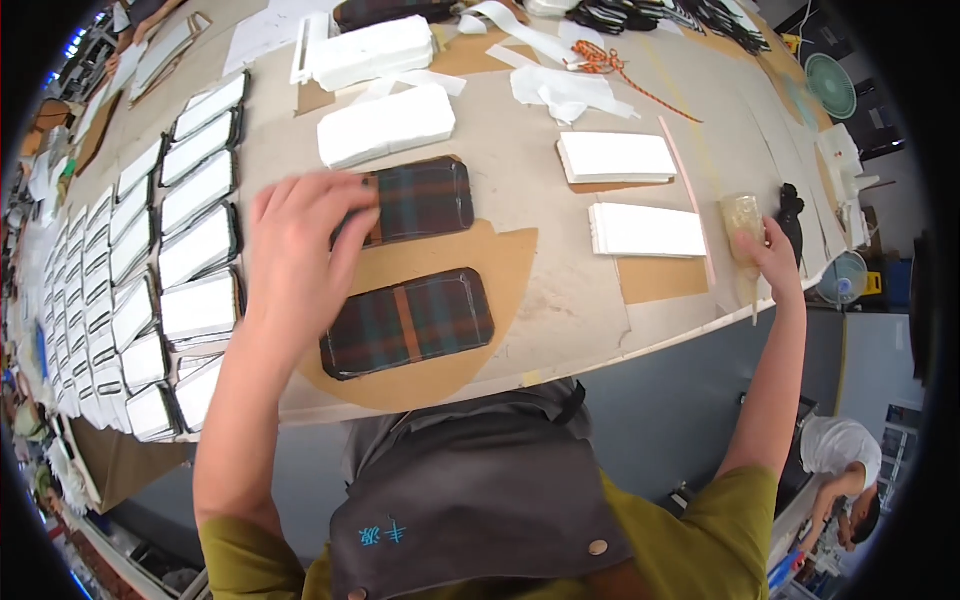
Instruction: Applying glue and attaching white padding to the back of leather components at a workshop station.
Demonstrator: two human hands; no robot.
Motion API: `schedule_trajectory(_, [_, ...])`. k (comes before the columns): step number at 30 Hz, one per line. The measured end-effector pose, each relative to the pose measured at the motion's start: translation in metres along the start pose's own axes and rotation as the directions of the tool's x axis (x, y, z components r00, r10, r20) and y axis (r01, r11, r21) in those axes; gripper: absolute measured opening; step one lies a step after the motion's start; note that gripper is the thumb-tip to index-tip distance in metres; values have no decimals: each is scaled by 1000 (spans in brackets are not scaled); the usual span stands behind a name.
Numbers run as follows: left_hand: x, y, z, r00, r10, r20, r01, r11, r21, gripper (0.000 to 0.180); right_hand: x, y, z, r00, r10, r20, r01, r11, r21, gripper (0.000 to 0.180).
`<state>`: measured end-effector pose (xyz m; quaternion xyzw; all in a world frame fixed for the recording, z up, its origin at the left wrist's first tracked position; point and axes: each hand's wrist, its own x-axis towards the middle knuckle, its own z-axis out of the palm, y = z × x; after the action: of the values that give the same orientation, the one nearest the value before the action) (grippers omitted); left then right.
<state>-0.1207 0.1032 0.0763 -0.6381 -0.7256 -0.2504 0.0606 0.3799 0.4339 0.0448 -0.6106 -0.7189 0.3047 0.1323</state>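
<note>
In my right hand (768, 258), at the table's right edge, is a translucent yellowish squeeze bottle (742, 222) with its thin nozzle pointing down toward me. My left hand (300, 245) is over the left end of a dark plaid fabric panel (425, 200), thumb and fingers apart; whether it touches the panel I cannot tell. Nearer to me lies a second plaid panel (450, 310) with rounded corners and a brown stripe. Brown card (513, 262) lies under these panels.
Rows of white-topped, dark-edged pieces (200, 250) fill the left side. White stacks (390, 122) stand beyond the panels, and two white blocks (648, 230) lie to the right on brown card. Farther back are paper scraps (570, 95) and an orange cord (600, 58). A person (840, 450) is at lower right.
</note>
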Motion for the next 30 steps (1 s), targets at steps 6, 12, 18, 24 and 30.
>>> schedule_trajectory(6, [93,-48,72,988,-147,45,145,989,38,21,-17,-43,7,961,-219,-170,175,955,-240,70])
schedule_trajectory(12, [112,-77,97,975,-155,162,100,947,306,20,-81,-217,73,721,-692,46,692,722,12,35])
schedule_trajectory(18, [108,-82,71,923,-298,245,316,948,-40,18,-41,-306,222,581,-805,118,805,590,64,28])
schedule_trajectory(24, [79,-115,37,845,-492,211,526,691,-496,20,-11,-338,277,639,-707,302,769,581,-268,27])
schedule_trajectory(30, [43,-133,-39,833,-553,12,296,427,-855,24,-19,-334,267,616,-788,-8,780,612,-129,27])
